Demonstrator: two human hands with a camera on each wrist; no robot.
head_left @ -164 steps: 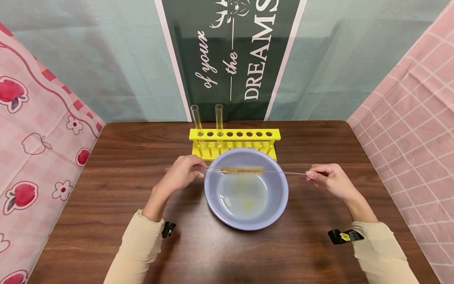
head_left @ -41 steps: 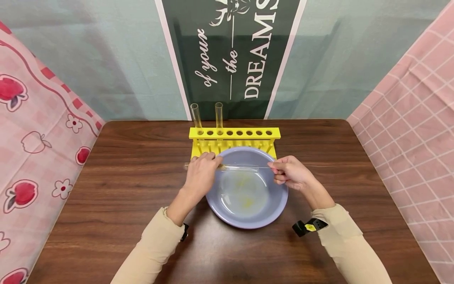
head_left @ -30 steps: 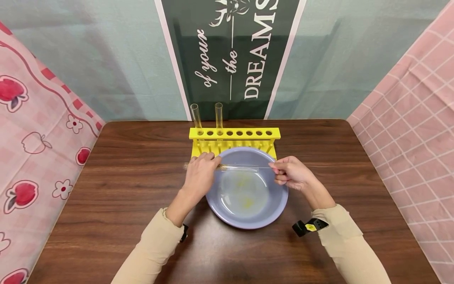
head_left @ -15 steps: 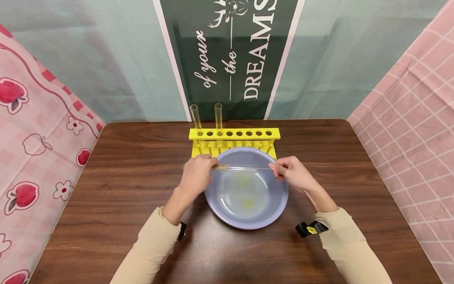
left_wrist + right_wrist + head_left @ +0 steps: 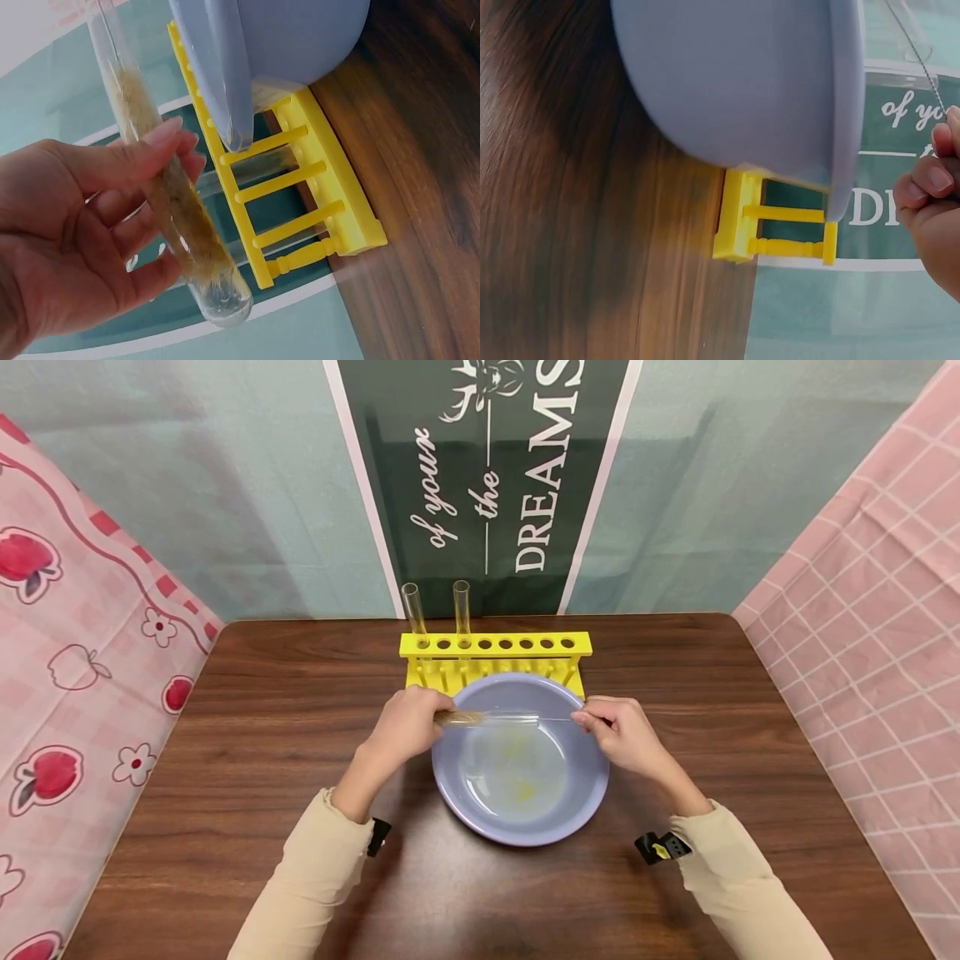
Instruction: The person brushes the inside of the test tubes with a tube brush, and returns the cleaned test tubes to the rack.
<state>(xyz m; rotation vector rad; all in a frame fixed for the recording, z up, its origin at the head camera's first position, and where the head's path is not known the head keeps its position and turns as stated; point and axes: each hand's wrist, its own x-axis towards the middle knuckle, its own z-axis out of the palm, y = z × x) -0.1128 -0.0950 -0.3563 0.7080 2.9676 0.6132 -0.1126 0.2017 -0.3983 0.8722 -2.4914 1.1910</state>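
My left hand [image 5: 401, 724] grips a clear glass test tube [image 5: 225, 304] lying nearly level over the basin's far part. Inside the tube sit the tan bristles of a test tube brush [image 5: 187, 217], near the rounded end in the left wrist view. The tube's mouth faces right in the head view. From it runs the brush's thin twisted wire handle [image 5: 919, 56], which my right hand [image 5: 624, 732] pinches between thumb and fingertips. Beneath is a lavender basin [image 5: 596, 768] of cloudy water with yellowish patches at its bottom.
Just behind the basin stands a yellow test tube rack [image 5: 495, 645]. Two upright glass tubes, a left one [image 5: 413, 610] and another [image 5: 462, 610], stand in it. Brown wooden table [image 5: 300, 677] surrounds them, with a curtain behind and patterned cloths at both sides.
Earlier the bristles were outside the tube, with my hands far apart; now they are inside it and my hands are closer. Lately the left hand has slid slightly left, exposing more bristles.
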